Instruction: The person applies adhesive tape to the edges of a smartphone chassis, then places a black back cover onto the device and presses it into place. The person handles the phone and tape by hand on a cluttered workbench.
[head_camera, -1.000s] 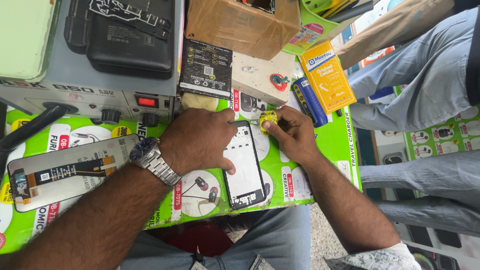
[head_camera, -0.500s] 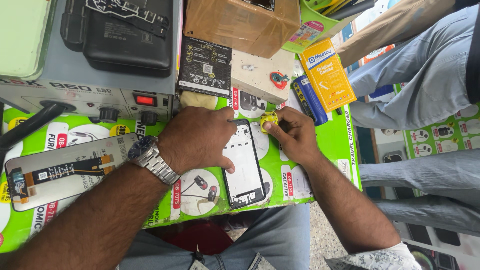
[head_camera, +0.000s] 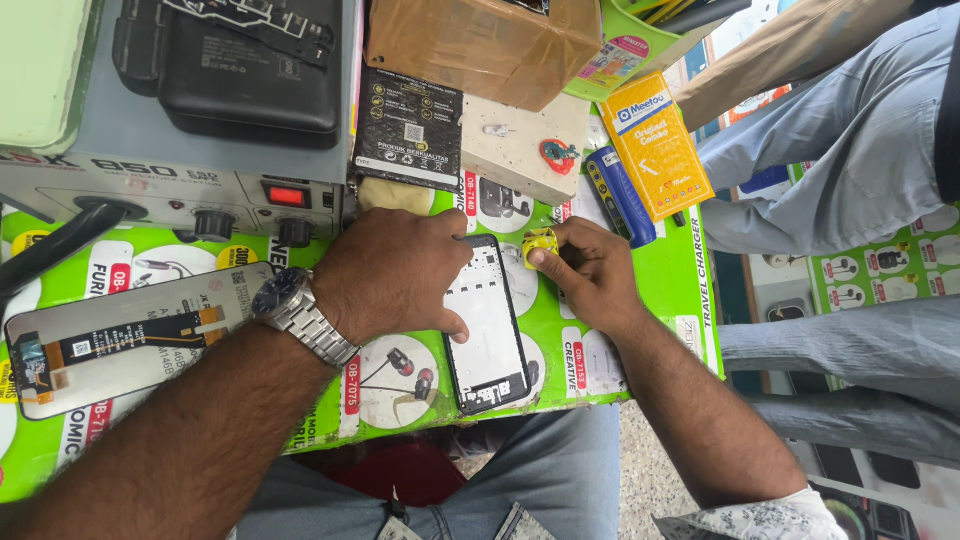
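Observation:
A black phone frame lies open-side up on the green printed work surface. My left hand rests on its left edge, fingers curled over the top and the thumb pressing the side; a metal watch is on that wrist. Just right of the frame's top corner, my right hand pinches a small yellow roll of tape between thumb and fingers.
A detached phone screen with its flex cable lies at the left. Behind stand a grey power unit with knobs, a black packet, a cardboard box, a yellow packet and a blue tool. Another person's legs are at the right.
Hardly anything has moved. Both hands stay at the phone frame, and the right hand's fingers have shifted slightly around the yellow tape roll.

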